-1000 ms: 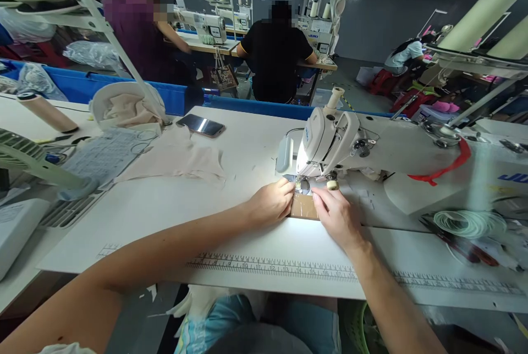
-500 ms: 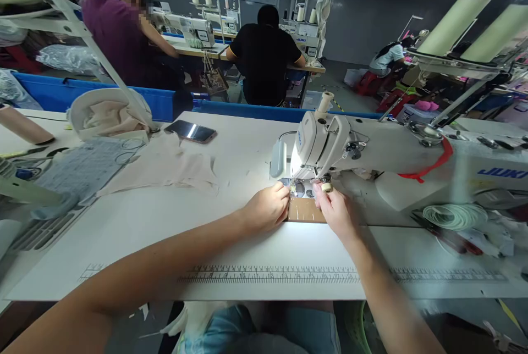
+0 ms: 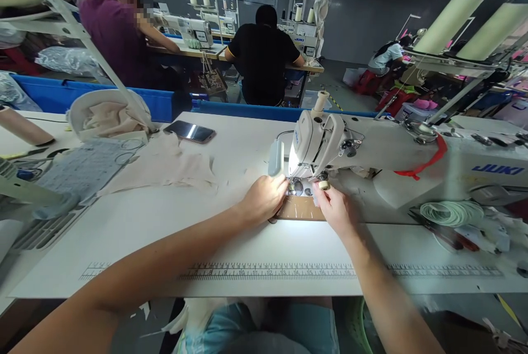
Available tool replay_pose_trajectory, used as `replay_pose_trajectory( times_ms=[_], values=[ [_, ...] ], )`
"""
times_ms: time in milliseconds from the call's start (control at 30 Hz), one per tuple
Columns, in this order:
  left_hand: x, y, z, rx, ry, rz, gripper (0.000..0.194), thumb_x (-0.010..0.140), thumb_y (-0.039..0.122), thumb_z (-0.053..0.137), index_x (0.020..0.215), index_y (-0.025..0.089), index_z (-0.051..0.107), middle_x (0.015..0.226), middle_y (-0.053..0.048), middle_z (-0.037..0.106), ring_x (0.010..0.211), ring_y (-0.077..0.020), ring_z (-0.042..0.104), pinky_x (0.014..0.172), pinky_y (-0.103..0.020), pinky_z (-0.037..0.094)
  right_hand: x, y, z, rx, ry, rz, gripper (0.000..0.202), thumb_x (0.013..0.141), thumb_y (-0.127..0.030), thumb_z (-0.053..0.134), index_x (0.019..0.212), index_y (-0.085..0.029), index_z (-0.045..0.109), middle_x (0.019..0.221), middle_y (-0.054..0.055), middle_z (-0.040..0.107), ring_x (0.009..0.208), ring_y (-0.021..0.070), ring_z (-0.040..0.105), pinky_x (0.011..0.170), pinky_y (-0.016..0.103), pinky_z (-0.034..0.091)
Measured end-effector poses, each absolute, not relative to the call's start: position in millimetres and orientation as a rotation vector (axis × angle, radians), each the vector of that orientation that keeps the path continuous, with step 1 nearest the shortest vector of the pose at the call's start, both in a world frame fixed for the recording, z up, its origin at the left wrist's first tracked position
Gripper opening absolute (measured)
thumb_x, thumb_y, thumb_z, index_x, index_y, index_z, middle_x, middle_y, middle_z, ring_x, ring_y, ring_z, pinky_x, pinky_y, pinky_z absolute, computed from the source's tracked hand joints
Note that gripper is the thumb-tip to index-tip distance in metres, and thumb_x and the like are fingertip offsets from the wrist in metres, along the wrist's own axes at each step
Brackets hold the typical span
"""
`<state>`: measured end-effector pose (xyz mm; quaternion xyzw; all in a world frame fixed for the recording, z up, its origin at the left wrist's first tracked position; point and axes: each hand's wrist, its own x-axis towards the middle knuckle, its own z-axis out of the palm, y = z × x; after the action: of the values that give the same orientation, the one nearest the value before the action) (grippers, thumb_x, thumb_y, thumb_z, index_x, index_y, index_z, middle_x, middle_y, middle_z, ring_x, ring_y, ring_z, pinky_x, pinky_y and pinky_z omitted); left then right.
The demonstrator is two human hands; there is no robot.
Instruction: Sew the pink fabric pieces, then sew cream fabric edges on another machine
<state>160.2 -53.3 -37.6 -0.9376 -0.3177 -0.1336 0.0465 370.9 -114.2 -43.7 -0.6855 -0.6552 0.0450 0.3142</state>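
Observation:
A white sewing machine [image 3: 307,142] stands before me with its lamp lighting the needle area. My left hand [image 3: 266,198] is closed just left of the needle, fingertips pressed together; what they hold is hidden. To the right of the needle, my right hand [image 3: 333,205] pinches beside the small round knob [image 3: 324,183] of the machine. Something pale shows at its fingertips, too small to name. Between both hands lies the brown plate [image 3: 300,209] at the front of the machine bed, with a few white thread bits on it.
Pale fabric pieces [image 3: 165,170], a phone [image 3: 192,131] and a white bowl with cloth [image 3: 74,115] lie to the left. A printed ruler [image 3: 268,272] runs along the front edge. Coiled mint cord [image 3: 451,214] sits at right. Two people [image 3: 264,62] work at machines ahead.
My left hand has shifted slightly up and left, uncovering more of the brown plate's left end. The right hand stays at nearly the same place. The view has moved a little.

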Motion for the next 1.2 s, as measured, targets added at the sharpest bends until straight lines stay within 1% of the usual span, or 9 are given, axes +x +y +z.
replay_pose_trajectory(
  times_ms=[133,267,400,467,600,733,867,1033,1200],
  values=[
    [156.3,-48.6,-28.3,-2.831,-1.375,-0.318,0.017,0.086,0.007,0.048,0.077,0.015,0.059,0.082,-0.011,0.064,0.083,-0.0263,0.064,0.062,-0.031,0.046,360.9,-121.3,-40.8,-1.764,-1.789,0.145,0.035,0.095,-0.040,0.043,0.083,-0.022,0.070,0.069,0.005,0.070,0.062,0.0177,0.061,0.058,0.026,0.038],
    [143.4,-43.8,-17.8,-2.944,-1.547,-0.503,0.018,0.084,0.015,0.049,0.068,0.017,0.058,0.069,-0.005,0.062,0.065,-0.0197,0.059,0.057,-0.029,0.041,338.5,-130.0,-29.8,-1.658,-1.967,0.356,0.024,0.092,-0.028,0.048,0.090,-0.022,0.071,0.082,0.005,0.072,0.073,0.0177,0.064,0.065,0.027,0.044],
    [122.4,-51.0,-4.8,-3.345,-1.729,-0.714,0.025,0.080,0.023,0.051,0.056,0.017,0.054,0.055,0.001,0.057,0.054,-0.0124,0.052,0.056,-0.024,0.039,313.3,-132.6,-25.9,-1.737,-1.949,0.390,0.017,0.087,-0.038,0.059,0.087,-0.023,0.067,0.084,0.004,0.067,0.080,0.0216,0.063,0.067,0.032,0.046],
    [113.5,-61.2,1.2,-3.454,-1.758,-0.892,0.025,0.079,0.028,0.054,0.057,0.017,0.056,0.058,0.001,0.059,0.058,-0.0119,0.053,0.058,-0.023,0.040,301.6,-128.1,-28.5,-1.773,-1.886,0.381,0.022,0.084,-0.044,0.061,0.089,-0.023,0.065,0.086,0.005,0.067,0.081,0.0233,0.063,0.067,0.033,0.046],
    [99.2,-85.9,11.3,-3.428,-1.746,-1.090,0.027,0.080,0.040,0.059,0.066,0.017,0.062,0.073,-0.002,0.062,0.065,-0.0130,0.054,0.057,-0.023,0.040,285.4,-114.9,-33.9,-1.697,-1.791,0.387,0.017,0.081,-0.029,0.058,0.095,-0.021,0.063,0.100,0.008,0.069,0.086,0.0227,0.065,0.073,0.033,0.048],
    [75.3,-95.8,9.3,-3.298,-1.986,-1.261,0.031,0.086,0.048,0.051,0.083,0.018,0.058,0.064,0.003,0.053,0.056,-0.0113,0.046,0.052,-0.022,0.036,286.4,-118.6,-30.1,-1.520,-1.815,0.484,0.016,0.088,-0.028,0.052,0.097,-0.021,0.062,0.084,0.004,0.072,0.076,0.0180,0.067,0.069,0.028,0.050],
    [44.3,-94.0,-6.9,-3.217,-2.193,-0.949,0.033,0.089,0.051,0.046,0.086,0.020,0.056,0.054,0.005,0.046,0.048,-0.0124,0.043,0.047,-0.023,0.031,300.7,-133.9,-26.0,-1.421,-1.930,0.569,0.017,0.096,-0.035,0.047,0.093,-0.022,0.057,0.067,-0.002,0.068,0.057,0.0152,0.063,0.058,0.027,0.047],
    [27.5,-95.6,-15.0,-2.957,-1.892,-0.397,0.021,0.088,0.035,0.055,0.074,0.020,0.059,0.071,-0.002,0.066,0.067,-0.0203,0.061,0.058,-0.027,0.039,308.9,-135.8,-35.9,-1.515,-2.118,0.200,0.029,0.096,-0.035,0.045,0.070,-0.024,0.051,0.068,0.004,0.061,0.058,0.0183,0.057,0.052,0.030,0.033],
    [21.9,-70.3,-8.5,-2.727,-1.600,-0.390,0.009,0.089,0.025,0.058,0.088,0.018,0.064,0.095,-0.007,0.071,0.092,-0.0241,0.065,0.070,-0.029,0.049,310.6,-133.4,-44.7,-1.681,-2.132,-0.148,0.025,0.093,-0.034,0.053,0.070,-0.025,0.049,0.068,0.005,0.059,0.058,0.0204,0.057,0.051,0.031,0.027]
  ],
)
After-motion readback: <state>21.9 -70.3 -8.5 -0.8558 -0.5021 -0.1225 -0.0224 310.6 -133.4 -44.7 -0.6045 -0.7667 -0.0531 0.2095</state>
